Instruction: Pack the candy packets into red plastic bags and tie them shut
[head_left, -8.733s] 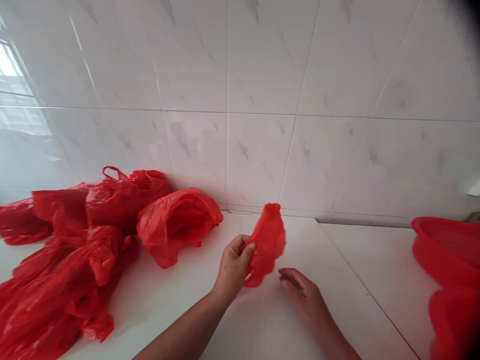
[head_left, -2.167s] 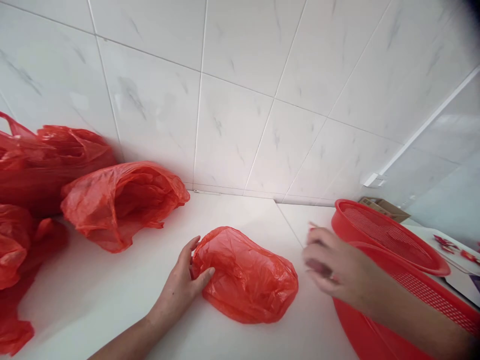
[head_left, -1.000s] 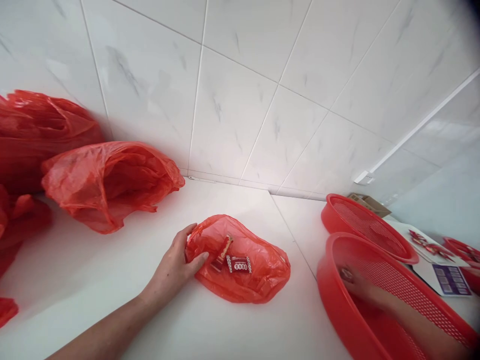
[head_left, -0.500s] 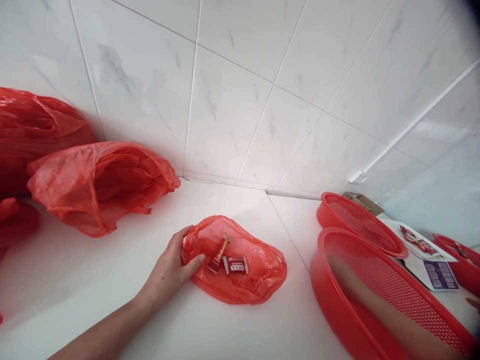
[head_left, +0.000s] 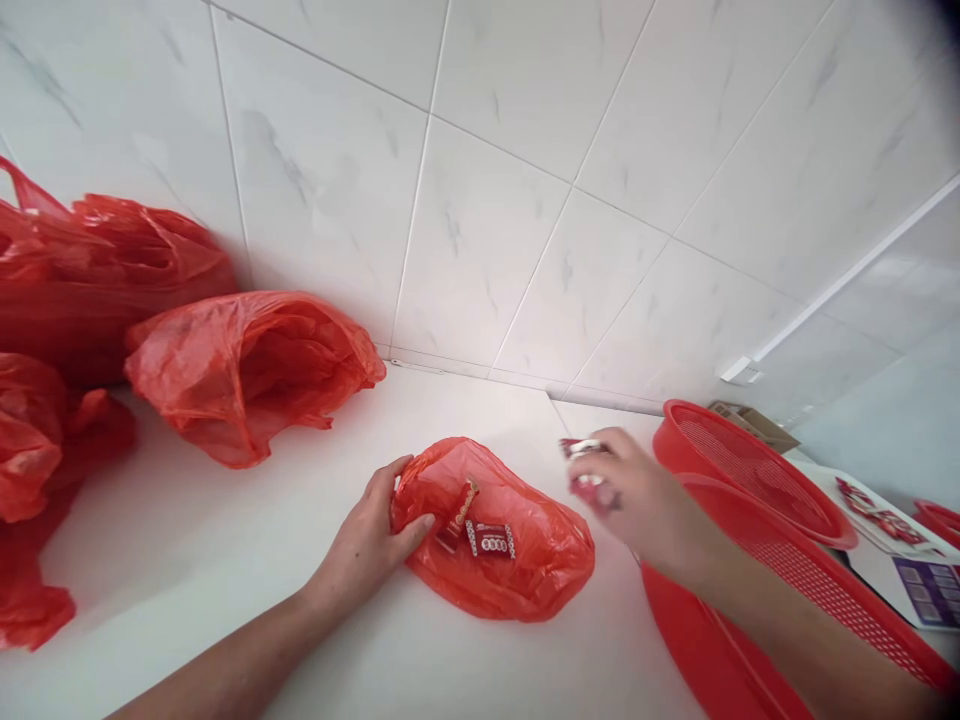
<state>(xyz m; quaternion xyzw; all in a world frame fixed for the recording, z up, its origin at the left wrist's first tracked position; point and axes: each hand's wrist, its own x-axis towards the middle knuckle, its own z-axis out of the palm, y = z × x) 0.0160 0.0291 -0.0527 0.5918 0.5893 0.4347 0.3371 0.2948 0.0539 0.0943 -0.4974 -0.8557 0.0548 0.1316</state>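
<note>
A red plastic bag [head_left: 536, 570] lies on the white table with its mouth spread upward. Inside it rest two small wrapped snacks, a narrow red-and-gold packet [head_left: 457, 516] and a dark red packet [head_left: 491, 540]. My left hand [head_left: 375, 530] grips the bag's left rim between thumb and fingers. Between the bag and the red baskets, my right hand [head_left: 619, 485] is raised above the table, closed on wrapped snacks [head_left: 589, 470] in red and white wrappers; motion blurs them, so I cannot tell how many.
Several red plastic bags [head_left: 255, 370] lie along the left and the tiled wall. At right stand a near red basket [head_left: 675, 620] and a farther one [head_left: 667, 430]. Beyond them are a cardboard box [head_left: 757, 425] and a white scale with red packets [head_left: 889, 515] on it.
My right hand has come up out of the near basket and moved left toward the bag, now holding wrapped snacks. My left hand keeps its grip on the bag's rim.
</note>
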